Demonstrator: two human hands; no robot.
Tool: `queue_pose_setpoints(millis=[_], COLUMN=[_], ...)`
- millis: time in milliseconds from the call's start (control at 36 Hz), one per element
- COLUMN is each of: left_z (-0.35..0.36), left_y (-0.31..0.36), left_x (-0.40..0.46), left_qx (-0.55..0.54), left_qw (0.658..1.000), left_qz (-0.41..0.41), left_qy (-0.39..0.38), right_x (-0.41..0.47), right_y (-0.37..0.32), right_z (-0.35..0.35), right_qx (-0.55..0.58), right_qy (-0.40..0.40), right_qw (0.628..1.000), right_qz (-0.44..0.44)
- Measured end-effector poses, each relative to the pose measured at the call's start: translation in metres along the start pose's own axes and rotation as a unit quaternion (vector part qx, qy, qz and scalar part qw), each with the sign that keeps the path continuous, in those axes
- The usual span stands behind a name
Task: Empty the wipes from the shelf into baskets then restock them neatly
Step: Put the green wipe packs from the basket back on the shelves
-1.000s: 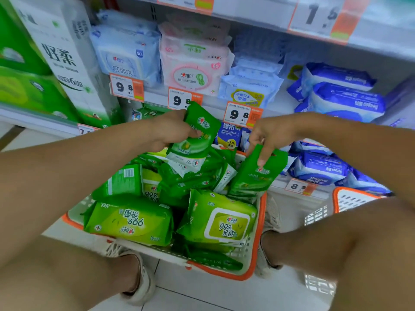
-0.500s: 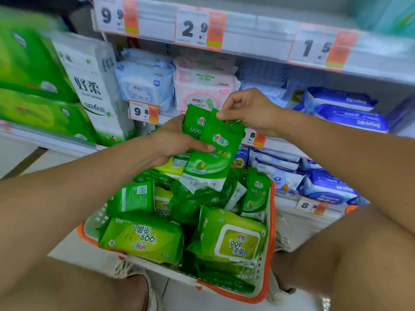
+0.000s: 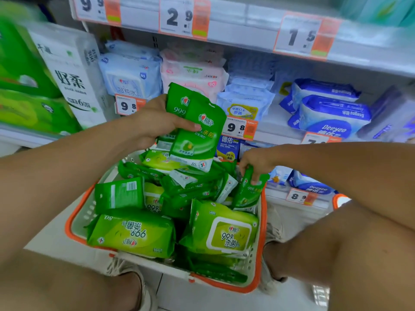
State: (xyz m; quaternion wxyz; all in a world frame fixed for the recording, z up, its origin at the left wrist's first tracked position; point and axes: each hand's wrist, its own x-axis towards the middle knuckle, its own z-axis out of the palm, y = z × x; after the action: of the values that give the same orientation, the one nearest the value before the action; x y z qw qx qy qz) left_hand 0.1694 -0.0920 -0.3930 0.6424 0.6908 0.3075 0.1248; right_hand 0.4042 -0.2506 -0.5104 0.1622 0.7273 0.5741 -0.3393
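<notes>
Right hand (image 3: 253,161) has dropped from the held stack to pinch a small green wipes pack (image 3: 248,191) in the basket (image 3: 261,223); left hand (image 3: 157,122) grips two small green packs (image 3: 195,131)

A shop aisle: shelves (image 3: 258,21) edged with price tags (image 3: 184,16), stocked with packaged wipes (image 3: 332,117)

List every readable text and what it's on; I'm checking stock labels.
"2.9", "1.5": upper shelf price tags
"9.8": price tag
"999": small green packs in left hand
"Deeyeo": blue packs
"好柔": white tissue pack
Fine print is too blurred to read.
</notes>
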Motion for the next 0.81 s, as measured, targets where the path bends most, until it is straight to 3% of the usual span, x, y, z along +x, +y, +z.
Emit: queue_pose_setpoints(millis=[83,139,250,389,472,611,722,806], left_z=[-0.003,-0.007,-0.018,-0.027,-0.028,-0.030,-0.027,-0.023], left_y=[0.011,0.019,0.034,0.048,0.052,0.056,0.057,0.060], left_x=[0.001,0.002,-0.001,-0.003,-0.003,-0.009,-0.014,-0.014], left_qx=[-0.001,0.004,0.007,-0.040,-0.077,-0.144,-0.211,-0.241], left_qw=[1.000,0.998,0.992,0.993,0.992,0.985,0.970,0.959], left_qz=[0.015,0.036,0.066,0.069,0.067,0.070,0.079,0.091], left_qy=[0.023,0.051,0.104,0.084,0.069,0.068,0.095,0.122], right_x=[-0.018,-0.042,-0.100,-0.125,-0.119,-0.111,-0.095,-0.096], right_y=[-0.013,-0.026,-0.053,-0.086,-0.094,-0.108,-0.129,-0.149], right_z=[-0.031,-0.063,-0.114,-0.159,-0.171,-0.167,-0.158,-0.153], right_qx=[0.055,0.160,0.371,0.366,0.391,0.476,0.551,0.668], right_qy=[0.031,0.049,0.106,0.335,0.416,0.469,0.520,0.416], right_qw=[0.998,0.985,0.914,0.850,0.799,0.713,0.635,0.606], right_qz=[-0.021,-0.050,-0.130,-0.177,-0.189,-0.214,-0.147,-0.116])
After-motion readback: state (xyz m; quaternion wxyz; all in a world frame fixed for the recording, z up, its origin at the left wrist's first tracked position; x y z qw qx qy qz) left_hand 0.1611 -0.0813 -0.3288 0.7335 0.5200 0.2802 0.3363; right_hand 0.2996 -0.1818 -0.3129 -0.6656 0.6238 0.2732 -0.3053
